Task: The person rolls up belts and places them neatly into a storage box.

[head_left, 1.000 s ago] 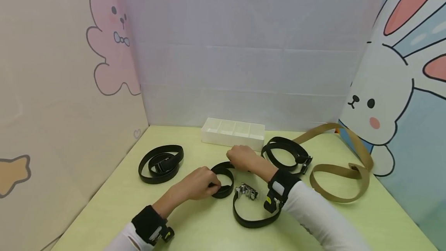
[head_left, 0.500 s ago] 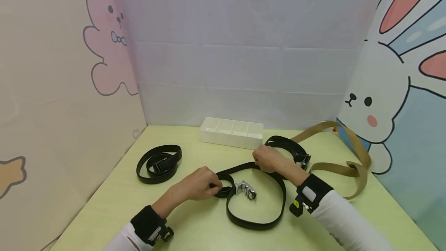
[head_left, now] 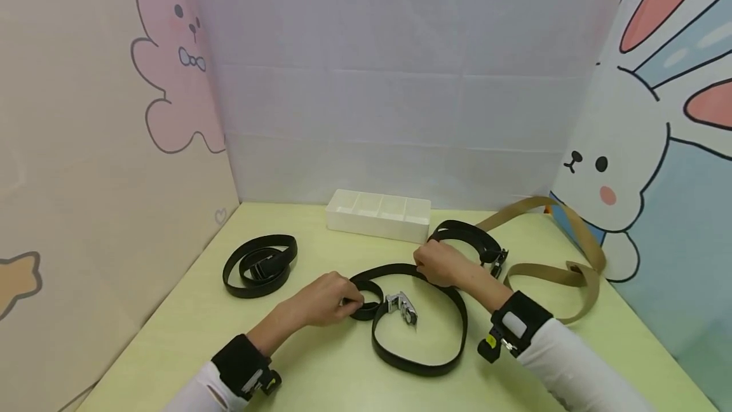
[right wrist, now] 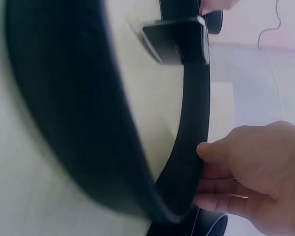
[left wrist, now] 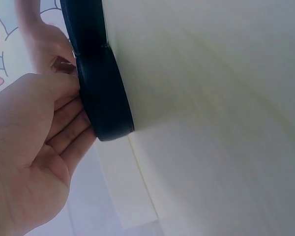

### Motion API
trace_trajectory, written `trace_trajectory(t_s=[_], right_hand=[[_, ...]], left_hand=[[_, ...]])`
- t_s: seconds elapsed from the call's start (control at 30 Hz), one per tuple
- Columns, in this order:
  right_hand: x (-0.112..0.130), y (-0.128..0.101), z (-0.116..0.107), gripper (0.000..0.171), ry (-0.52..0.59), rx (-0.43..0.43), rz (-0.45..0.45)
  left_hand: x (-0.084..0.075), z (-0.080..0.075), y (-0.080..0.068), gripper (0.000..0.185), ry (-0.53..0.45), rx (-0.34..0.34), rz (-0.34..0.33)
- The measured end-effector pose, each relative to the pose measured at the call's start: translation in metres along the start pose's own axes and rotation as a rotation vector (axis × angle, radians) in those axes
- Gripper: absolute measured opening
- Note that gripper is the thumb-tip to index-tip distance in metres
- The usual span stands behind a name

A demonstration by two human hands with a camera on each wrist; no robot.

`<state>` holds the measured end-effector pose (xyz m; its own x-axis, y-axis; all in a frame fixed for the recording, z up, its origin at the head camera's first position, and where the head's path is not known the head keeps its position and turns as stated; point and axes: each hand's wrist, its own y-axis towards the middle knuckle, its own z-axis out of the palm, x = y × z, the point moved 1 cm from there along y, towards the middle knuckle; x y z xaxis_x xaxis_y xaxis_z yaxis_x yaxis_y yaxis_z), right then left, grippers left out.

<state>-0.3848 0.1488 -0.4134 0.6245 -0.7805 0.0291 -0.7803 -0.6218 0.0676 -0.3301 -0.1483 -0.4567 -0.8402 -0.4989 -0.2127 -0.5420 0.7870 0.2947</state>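
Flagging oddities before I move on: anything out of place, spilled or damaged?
No spill or damage shows. The tan strap at far right looks untidy: it sprawls loosely, unlike the coiled black belt at far left.

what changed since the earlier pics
The right hand moved rightward, leaving a longer span of the black belt showing between the hands. The left hand stayed pinching its small coil; the white tray and tan strap stayed put.
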Motion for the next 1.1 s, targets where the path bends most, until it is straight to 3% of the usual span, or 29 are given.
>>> trace_trajectory(t_s=[0.1,0.2,0.3,0.43,0.63,0.73,0.83,0.97,1.1], right_hand=[[0.011,-0.002,-0.001,0.013,-0.004,-0.079,-0.068],[0.032,-0.002,-0.001,0.007,0.075,-0.157,-0.201],[0.057,-0.002,-0.001,0.007,0.200,-0.171,-0.360],[0.078,0.003,0.013,0.012,0.270,-0.153,-0.471],[0.089,0.008,0.024,0.003,0.313,-0.115,-0.361],[0.069,0.027,0.058,0.007,0.329,-0.133,-0.348],[0.073,0.026,0.052,0.007,0.300,-0.122,-0.330],[0.101,0.008,0.007,0.009,0.256,-0.062,-0.273],[0.099,0.009,0.008,0.011,0.252,-0.043,-0.279]], left_hand=[[0.001,-0.001,0.002,0.022,-0.004,0.003,0.004],[0.001,-0.001,0.001,0.026,-0.004,0.002,0.000],[0.001,-0.002,0.001,0.028,-0.009,-0.002,0.001],[0.001,-0.002,0.002,0.025,-0.031,0.008,-0.013],[0.002,-0.002,0.003,0.018,-0.032,0.025,-0.037],[0.002,-0.003,0.004,0.018,-0.020,0.032,-0.038],[0.002,-0.005,0.005,0.019,-0.009,0.035,-0.038],[0.002,-0.006,0.005,0.017,-0.014,0.036,-0.057],[-0.003,-0.003,0.002,0.016,-0.006,0.009,-0.090]])
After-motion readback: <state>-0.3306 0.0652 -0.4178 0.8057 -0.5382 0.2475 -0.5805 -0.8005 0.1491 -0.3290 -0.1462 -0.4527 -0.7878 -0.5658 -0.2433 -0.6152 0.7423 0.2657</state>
